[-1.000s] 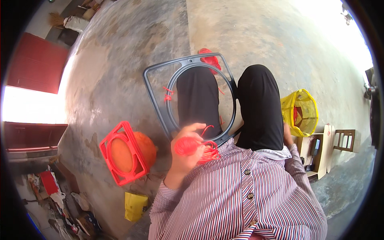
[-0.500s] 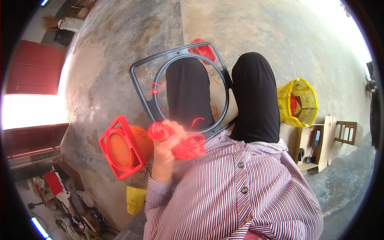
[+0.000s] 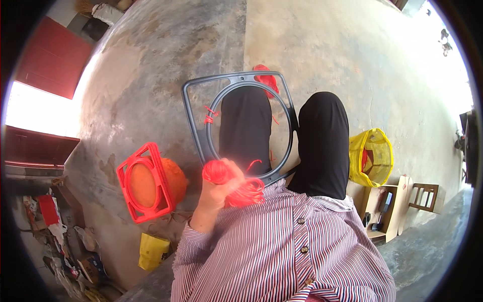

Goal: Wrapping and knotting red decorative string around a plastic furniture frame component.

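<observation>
My left hand (image 3: 220,194) is closed around a looped bundle of red cord (image 3: 245,194), with loops showing on both sides of the fist. A short cord end sticks up beside it. Just beyond the hand, a dark grey plastic frame (image 3: 190,108) with a large round opening rests against my lap and left thigh. A short piece of red cord (image 3: 209,119) is knotted around the left side of its ring. My right hand is not in view.
On the left stand stacked red frames (image 3: 166,189) with an orange round thing (image 3: 176,181) behind them, and a yellow bag (image 3: 153,251). A red bundle (image 3: 266,83) lies beyond my knee. To the right are a yellow mesh basket (image 3: 387,151), an open box (image 3: 375,201) and a wooden stool (image 3: 426,197).
The whole view has shifted, so the frame and lap sit lower and slightly to the right in the picture. My left hand keeps its grip on the red cord bundle.
</observation>
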Demonstrator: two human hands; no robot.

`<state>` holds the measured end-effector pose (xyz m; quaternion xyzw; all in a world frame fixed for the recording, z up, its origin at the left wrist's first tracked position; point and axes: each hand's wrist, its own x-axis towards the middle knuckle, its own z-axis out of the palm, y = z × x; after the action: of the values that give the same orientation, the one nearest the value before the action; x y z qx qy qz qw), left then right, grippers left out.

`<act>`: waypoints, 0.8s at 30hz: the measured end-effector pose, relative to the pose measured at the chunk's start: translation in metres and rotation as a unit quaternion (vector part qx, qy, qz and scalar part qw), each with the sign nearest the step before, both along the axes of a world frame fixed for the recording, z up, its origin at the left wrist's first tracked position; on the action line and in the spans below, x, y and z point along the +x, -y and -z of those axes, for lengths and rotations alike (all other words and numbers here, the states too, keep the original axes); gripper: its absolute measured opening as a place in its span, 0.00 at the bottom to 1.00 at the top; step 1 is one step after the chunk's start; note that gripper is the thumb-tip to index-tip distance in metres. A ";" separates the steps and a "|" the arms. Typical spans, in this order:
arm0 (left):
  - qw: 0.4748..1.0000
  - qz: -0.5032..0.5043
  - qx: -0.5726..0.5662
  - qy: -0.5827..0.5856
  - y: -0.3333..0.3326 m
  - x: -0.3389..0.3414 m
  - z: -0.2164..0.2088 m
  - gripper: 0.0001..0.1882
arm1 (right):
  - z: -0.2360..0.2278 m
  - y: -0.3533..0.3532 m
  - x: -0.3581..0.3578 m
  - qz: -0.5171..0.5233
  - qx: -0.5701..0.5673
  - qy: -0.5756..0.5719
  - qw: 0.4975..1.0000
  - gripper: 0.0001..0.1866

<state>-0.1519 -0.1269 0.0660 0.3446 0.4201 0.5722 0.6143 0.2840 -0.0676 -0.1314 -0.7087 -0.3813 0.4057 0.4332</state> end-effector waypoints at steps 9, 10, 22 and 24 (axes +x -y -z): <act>1.000 0.013 0.018 -0.018 -0.002 -0.001 0.009 0.15 | -0.206 -0.074 -0.102 -0.091 0.176 -0.087 0.976 0.05; 0.999 0.017 0.019 -0.025 -0.003 0.000 0.012 0.16 | -0.220 -0.080 -0.124 -0.138 0.185 -0.109 0.967 0.04; 0.988 0.036 0.056 -0.140 -0.005 0.020 -0.001 0.08 | -0.231 -0.100 -0.321 -0.467 0.311 0.120 0.819 0.05; 0.986 0.052 0.055 -0.150 -0.005 0.017 -0.001 0.07 | -0.222 -0.104 -0.328 -0.460 0.341 0.172 0.802 0.04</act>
<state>-0.1345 -0.1216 0.0675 0.4808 0.4567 0.5036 0.5538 -0.0435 0.0360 0.0911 -0.3148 -0.8446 0.2722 0.3369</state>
